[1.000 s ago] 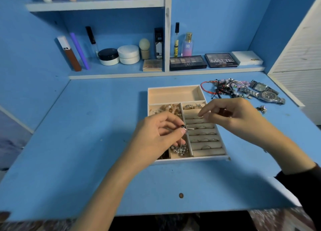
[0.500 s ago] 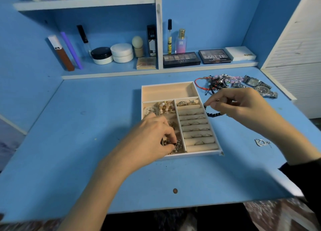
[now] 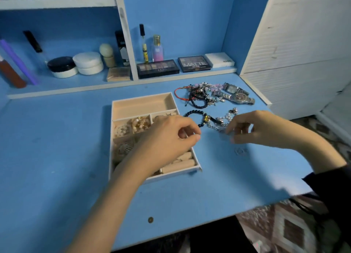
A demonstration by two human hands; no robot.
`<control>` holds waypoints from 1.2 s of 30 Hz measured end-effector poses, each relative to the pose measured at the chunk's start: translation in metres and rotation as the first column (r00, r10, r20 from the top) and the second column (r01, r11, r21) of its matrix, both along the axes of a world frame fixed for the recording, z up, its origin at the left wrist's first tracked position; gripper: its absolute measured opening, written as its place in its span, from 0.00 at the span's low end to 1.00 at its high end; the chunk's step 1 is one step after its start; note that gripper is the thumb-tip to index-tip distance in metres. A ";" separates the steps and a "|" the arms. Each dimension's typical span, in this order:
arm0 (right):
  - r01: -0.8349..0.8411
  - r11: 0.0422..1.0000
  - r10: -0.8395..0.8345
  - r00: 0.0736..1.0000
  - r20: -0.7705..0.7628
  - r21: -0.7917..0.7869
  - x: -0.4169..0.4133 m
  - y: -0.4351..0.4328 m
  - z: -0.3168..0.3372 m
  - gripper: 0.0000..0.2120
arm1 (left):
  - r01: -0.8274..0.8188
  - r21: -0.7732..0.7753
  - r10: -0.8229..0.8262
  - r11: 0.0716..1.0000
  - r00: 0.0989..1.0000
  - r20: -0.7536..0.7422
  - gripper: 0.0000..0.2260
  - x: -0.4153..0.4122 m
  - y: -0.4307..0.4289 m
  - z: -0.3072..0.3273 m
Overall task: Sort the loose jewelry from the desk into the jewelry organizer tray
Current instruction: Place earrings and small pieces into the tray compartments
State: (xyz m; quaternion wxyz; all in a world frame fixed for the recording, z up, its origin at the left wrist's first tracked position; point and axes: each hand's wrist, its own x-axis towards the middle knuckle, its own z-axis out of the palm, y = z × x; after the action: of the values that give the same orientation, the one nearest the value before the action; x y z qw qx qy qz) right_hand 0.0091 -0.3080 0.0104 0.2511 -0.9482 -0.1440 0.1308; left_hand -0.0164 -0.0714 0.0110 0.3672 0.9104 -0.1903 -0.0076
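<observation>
Beaded and chain bracelets being taken up just off the tray's right edge.

A black bead bracelet (image 3: pixel 197 117) and a silvery chain bracelet (image 3: pixel 222 122) are strung between the hands over the desk (image 3: pixel 57 157), just beside the right wall of the jewelry organizer tray (image 3: pixel 142 105). The left hand (image 3: pixel 167 138) is pinched shut near the beads; the right hand (image 3: pixel 252 129) is pinched on the chain, though blur hides the contact. Both pieces are judged light, limp and easily tangled, best gripped at the clasp. More jewelry (image 3: pixel 214 94) is heaped near the desk's far right corner.
</observation>
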 end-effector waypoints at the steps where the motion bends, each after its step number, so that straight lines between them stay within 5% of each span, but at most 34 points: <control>1: 0.001 0.999 -0.002 1.000 -0.022 -0.032 -0.002 -0.005 -0.001 0.07 | 0.008 -0.039 -0.008 0.999 1.000 0.000 0.03 0.003 -0.009 -0.003; 6: 0.015 0.998 -0.019 0.997 -0.076 -0.060 -0.010 -0.016 -0.004 0.12 | 0.003 -0.125 -0.002 0.992 1.000 0.005 0.04 0.019 -0.045 -0.016; 18: 0.063 0.998 -0.064 0.997 -0.049 -0.022 -0.012 -0.017 -0.014 0.07 | -0.036 -0.156 0.037 0.987 0.999 0.002 0.04 0.038 -0.062 -0.020; 27: 0.089 0.981 -0.078 0.995 -0.067 0.171 -0.014 -0.023 -0.013 0.05 | 0.000 -0.081 0.000 0.997 1.000 0.004 0.05 0.043 -0.078 -0.024; 29: 0.218 0.895 -0.218 0.975 -0.047 0.390 -0.011 -0.024 -0.016 0.05 | 0.019 -0.006 -0.019 1.000 0.999 0.029 0.06 0.045 -0.084 -0.027; 32: 0.397 0.570 -0.465 0.878 -0.116 0.720 -0.004 -0.020 -0.025 0.07 | 0.029 0.141 -0.045 0.990 0.993 0.112 0.08 0.046 -0.094 -0.032; 36: 0.487 0.326 -0.580 0.780 -0.236 0.810 0.006 -0.012 -0.035 0.09 | 0.015 0.255 -0.052 0.967 0.989 0.140 0.12 0.046 -0.106 -0.036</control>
State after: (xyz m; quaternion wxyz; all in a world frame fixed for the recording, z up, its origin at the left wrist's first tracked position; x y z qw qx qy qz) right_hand 0.0152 -0.3204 -0.0243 0.6941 -0.7041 0.1193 -0.0909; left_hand 0.0291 -0.1774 -0.0252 0.2327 0.9446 -0.2297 0.0285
